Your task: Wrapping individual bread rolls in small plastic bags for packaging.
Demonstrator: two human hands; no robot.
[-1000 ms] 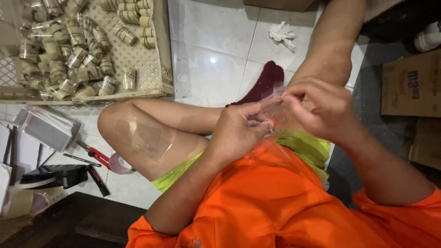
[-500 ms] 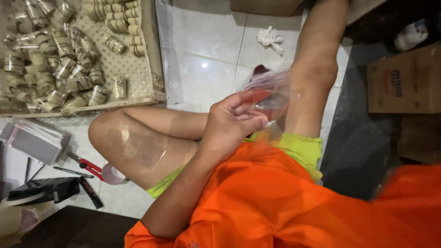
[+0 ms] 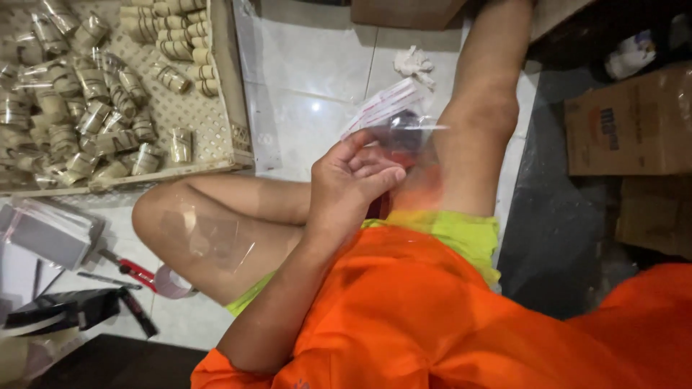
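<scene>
Single head-worn camera, looking steeply down, close over the raised left hand (image 3: 357,184) (lap beneath), white tiled floor (image 3: 317,79) beyond

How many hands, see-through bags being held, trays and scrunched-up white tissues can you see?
Left hand: 1
Clear bag held in it: 1
Tray with small wrapped rolls: 1
Crumpled white tissue on the floor: 1
Total: 4

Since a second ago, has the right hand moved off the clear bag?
Yes. It has left view, while the left hand holds the clear plastic bag alone, above the raised right thigh.
</scene>
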